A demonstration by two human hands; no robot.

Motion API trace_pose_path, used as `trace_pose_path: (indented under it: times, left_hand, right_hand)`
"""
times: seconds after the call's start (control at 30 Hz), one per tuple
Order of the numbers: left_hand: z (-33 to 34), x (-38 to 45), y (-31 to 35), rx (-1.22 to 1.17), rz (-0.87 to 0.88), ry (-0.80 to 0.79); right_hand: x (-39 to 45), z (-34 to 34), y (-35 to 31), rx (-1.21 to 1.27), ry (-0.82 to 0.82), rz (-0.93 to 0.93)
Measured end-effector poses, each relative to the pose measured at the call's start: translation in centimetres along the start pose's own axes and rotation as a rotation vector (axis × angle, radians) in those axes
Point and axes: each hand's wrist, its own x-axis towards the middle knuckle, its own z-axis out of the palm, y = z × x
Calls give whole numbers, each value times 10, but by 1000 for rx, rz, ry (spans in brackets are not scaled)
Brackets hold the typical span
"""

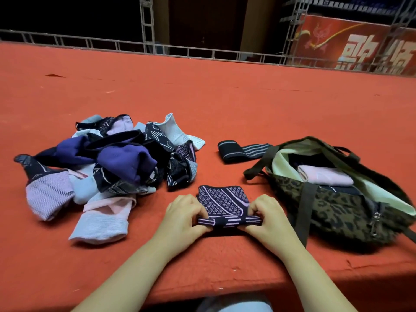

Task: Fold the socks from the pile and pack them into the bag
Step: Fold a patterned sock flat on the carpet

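- Pile: far-left of the left hand, on the red bench. Many loose socks, purple, pale blue, pink and dark patterned, tangled and unfolded. Judged: the bulk of the work is left.
- Left hand: fingers curled, pinching the left end of the sock's near edge.
- Sock: dark with lilac pattern, flat on the bench between the two hands, near the bench's front edge. Its near edge looks rolled or turned over into a band that both hands grip. Judged: fold in progress, not finished.
- Right hand: fingers curled, pinching the right end of the same band.
- Dark striped sock: beyond the right hand, between pile and bag, lying apart from both. Looks folded or flattened; not yet packed.
- Bag: just right of the right hand, leopard print with pale lining, mouth open. A pink folded item and something dark show inside, so some packing is done. How many are in there: cannot tell.
- Estimate: early to middle of the task; bag part-filled, pile large.
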Motion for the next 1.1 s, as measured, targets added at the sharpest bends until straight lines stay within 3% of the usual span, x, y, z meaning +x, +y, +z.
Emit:
trace_pose_path:
  times: [0.13, 0.23, 0.53, 0.6, 0.73, 0.83, 0.97, 1.1]
  left_hand:
    - [-2, -2, 4, -21, 17, -115]
    - [-1, -3, 11, -4, 0, -54]
    - [5, 6, 19, -89, -250, 108]
    - [7, 10, 19, -47, -318, 125]
    - [10, 15, 9, 319, -440, 14]
    - [12, 16, 4, 359, -505, -120]
    - [15, 21, 13, 285, -521, -169]
    - [16, 36, 50, -357, -496, 120]
  right_hand:
    - [0, -1, 5, 180, -138, 44]
    - [-2, -4, 2, 321, -235, 118]
    - [8, 1, -14, 488, -47, 334]
    - [16, 10, -16, 400, -2, 390]
    - [25, 20, -9, -242, -20, 439]
    - [22, 21, -11, -378, -95, 403]
    - [19, 17, -12, -134, -74, 389]
    - [14, -10, -27, 504, 160, 503]
